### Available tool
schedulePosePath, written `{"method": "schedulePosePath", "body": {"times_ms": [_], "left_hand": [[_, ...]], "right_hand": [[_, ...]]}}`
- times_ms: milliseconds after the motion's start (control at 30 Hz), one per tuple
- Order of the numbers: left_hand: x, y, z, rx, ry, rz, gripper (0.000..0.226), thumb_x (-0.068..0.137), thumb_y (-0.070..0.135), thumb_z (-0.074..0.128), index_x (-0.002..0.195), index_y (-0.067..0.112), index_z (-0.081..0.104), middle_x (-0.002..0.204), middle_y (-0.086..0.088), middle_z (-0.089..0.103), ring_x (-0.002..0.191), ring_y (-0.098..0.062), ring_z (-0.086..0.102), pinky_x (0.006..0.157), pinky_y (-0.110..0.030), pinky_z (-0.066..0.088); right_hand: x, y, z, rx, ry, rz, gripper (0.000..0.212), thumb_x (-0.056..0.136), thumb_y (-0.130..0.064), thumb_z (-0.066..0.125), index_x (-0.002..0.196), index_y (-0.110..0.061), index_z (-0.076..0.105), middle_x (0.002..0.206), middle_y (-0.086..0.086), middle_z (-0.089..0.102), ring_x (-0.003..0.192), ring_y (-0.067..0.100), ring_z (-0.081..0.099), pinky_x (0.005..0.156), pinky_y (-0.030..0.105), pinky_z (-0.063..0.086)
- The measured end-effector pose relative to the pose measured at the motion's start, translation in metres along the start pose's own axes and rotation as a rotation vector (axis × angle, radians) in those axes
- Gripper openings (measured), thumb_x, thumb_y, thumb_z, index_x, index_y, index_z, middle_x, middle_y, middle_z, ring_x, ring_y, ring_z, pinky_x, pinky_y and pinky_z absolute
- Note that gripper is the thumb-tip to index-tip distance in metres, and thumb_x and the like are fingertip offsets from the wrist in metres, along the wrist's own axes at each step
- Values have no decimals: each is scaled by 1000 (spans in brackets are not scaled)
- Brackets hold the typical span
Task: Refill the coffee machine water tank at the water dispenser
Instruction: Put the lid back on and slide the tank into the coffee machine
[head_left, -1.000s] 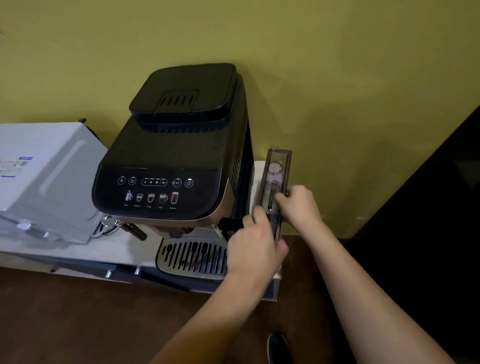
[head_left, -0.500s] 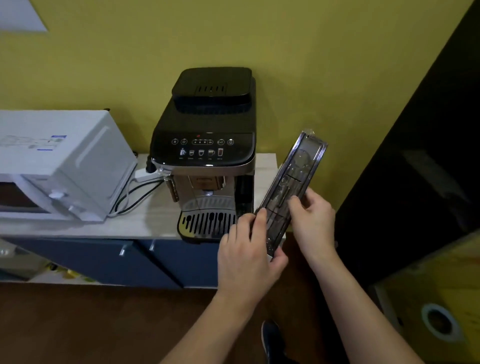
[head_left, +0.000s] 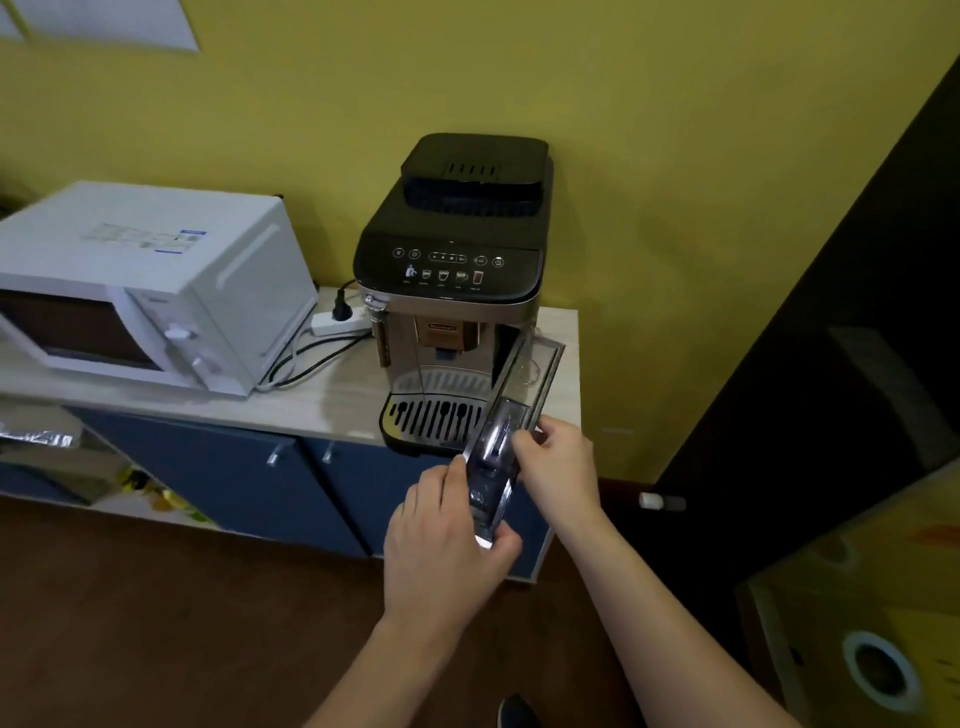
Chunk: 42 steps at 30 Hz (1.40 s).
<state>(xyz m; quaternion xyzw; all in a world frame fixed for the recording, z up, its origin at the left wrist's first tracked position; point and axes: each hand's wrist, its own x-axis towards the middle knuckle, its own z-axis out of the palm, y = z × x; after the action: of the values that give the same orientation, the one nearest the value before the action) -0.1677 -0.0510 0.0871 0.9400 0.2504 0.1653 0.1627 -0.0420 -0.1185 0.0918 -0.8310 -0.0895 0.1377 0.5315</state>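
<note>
The black and silver coffee machine stands on a light counter against the yellow wall. A narrow clear water tank is out of the machine, held tilted in front of its right side. My left hand grips the tank's near lower end. My right hand holds the tank's right edge a little higher up. No water dispenser is in view.
A white microwave sits left of the machine, with a power strip and cables between them. Blue cabinet doors are under the counter. A dark panel and a yellow box stand at right.
The tank has come out of the machine's right side and I have stepped back; both hands kept hold and the tank now sits lower, in front of the drip tray's right edge.
</note>
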Motion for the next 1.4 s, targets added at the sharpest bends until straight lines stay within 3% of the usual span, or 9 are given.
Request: {"method": "schedulePosePath", "body": {"times_ms": [167,300,433,600,733,900,1067,1200,1400], "left_hand": [[10,12,5,36,-40,-68,75,77,53,53,142,19,41,123,3,52,108,-12,51,91,-30,47],[21,26,5,38,-31,-126,77,81,54,54,147,17,37,126,3,49,113,-13,48,92,-30,46],[33,33,8,41,-22,-173,77,81,52,55,146,16,38,124,3,49,111,-14,50,88,-29,47],[41,41,13,30,-9,-218,75,82,52,54,145,15,39,127,2,49,113,-14,50,87,-30,46],[52,45,15,34,1,-222,74,82,51,54,145,15,39,125,2,48,110,-14,50,84,-27,45],[68,46,19,44,-14,-241,71,81,50,54,142,14,42,116,0,49,103,-18,52,81,-32,49],[76,44,18,53,-3,-238,69,81,49,54,139,15,44,114,0,48,100,-17,52,81,-32,48],[75,41,19,27,7,-239,67,80,51,55,137,16,47,111,1,48,98,-16,51,81,-33,50],[73,35,18,23,2,-210,62,80,52,56,132,19,49,107,4,46,94,-13,50,77,-30,49]], "right_hand": [[21,3,0,-73,-75,17,21,88,-20,56,70,-13,61,70,9,68,65,26,66,58,35,51],[38,-5,-8,-147,-117,-7,25,88,-23,55,64,-17,51,65,5,62,66,27,67,52,26,40],[50,-9,-10,-163,-165,-17,23,88,-24,55,66,-18,53,66,4,62,66,25,67,59,38,57],[66,-15,-14,-270,-204,-64,32,91,-22,54,60,-18,44,59,-1,47,54,17,48,48,28,34],[75,-18,-15,-278,-224,-60,29,92,-25,52,64,-17,51,65,4,58,70,28,68,66,43,59],[89,-20,-16,-279,-246,-65,34,96,-32,50,65,-18,46,67,2,55,78,30,70,62,37,51],[97,-21,-18,-240,-308,-36,35,99,-38,50,95,-5,61,92,12,67,88,31,70,80,49,56],[91,-20,-21,-215,-333,-55,42,103,-33,46,125,1,58,103,11,63,97,30,68,90,47,54],[102,-16,-29,-121,-405,5,33,102,-25,48,116,-2,65,104,14,69,102,35,66,94,52,54]]}}
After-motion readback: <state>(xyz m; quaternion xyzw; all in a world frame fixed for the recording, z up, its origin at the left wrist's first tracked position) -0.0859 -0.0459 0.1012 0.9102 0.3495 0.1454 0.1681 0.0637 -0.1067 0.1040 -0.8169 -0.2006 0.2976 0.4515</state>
